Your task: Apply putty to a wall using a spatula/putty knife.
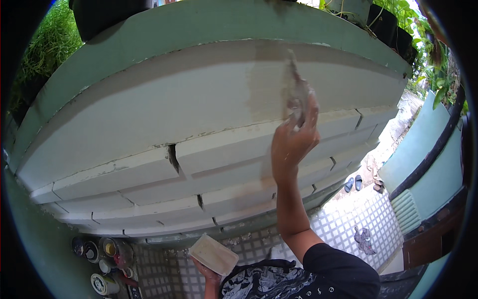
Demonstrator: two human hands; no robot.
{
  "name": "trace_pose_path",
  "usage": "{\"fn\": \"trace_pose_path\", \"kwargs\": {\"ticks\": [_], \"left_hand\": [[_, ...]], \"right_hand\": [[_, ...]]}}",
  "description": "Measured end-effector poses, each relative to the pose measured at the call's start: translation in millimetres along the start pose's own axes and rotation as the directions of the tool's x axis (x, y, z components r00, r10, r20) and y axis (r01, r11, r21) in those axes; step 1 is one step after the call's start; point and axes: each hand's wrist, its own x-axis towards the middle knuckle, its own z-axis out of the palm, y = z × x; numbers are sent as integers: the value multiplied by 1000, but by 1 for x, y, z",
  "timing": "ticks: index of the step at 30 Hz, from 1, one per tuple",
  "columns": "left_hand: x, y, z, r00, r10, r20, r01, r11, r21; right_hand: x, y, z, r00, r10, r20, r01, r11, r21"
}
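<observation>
Up against the upper wall panel (189, 82), my right hand (298, 139) is closed round a plaster-smeared scraper (295, 74). Motion blurs the tool, and its narrow side faces me. Beside it on the pale panel lies a darker, damp-looking patch (264, 84). Low in front of my body, my left hand (205, 271) grips a rectangular off-white tub (215, 253) by its side. The tub is tilted, and what it holds is hard to make out.
White block courses (224, 154) with dark gaps step down below the panel. A green ledge (199, 30) with plant pots (107, 15) runs above. Cans and jars (104, 284) stand at lower left. Sandals (353, 184) and a crumpled cloth (365, 240) lie on the tiled floor (343, 224).
</observation>
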Motion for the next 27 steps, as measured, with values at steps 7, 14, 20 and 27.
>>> {"fn": "trace_pose_path", "kwargs": {"ticks": [7,14,20,27], "left_hand": [[-7,3,24,1000,-25,18,24,997,72],[-13,11,36,1000,9,27,-11,997,73],[-8,11,25,999,8,36,-11,998,69],[1,14,-3,999,9,33,-9,1000,19]], "right_hand": [[-41,-26,5,934,-70,350,96,994,-57],[-7,13,7,994,-107,-35,99,978,-183],[-38,-29,35,966,-104,238,170,945,-278],[-40,-46,19,925,-326,198,275,929,248]]}}
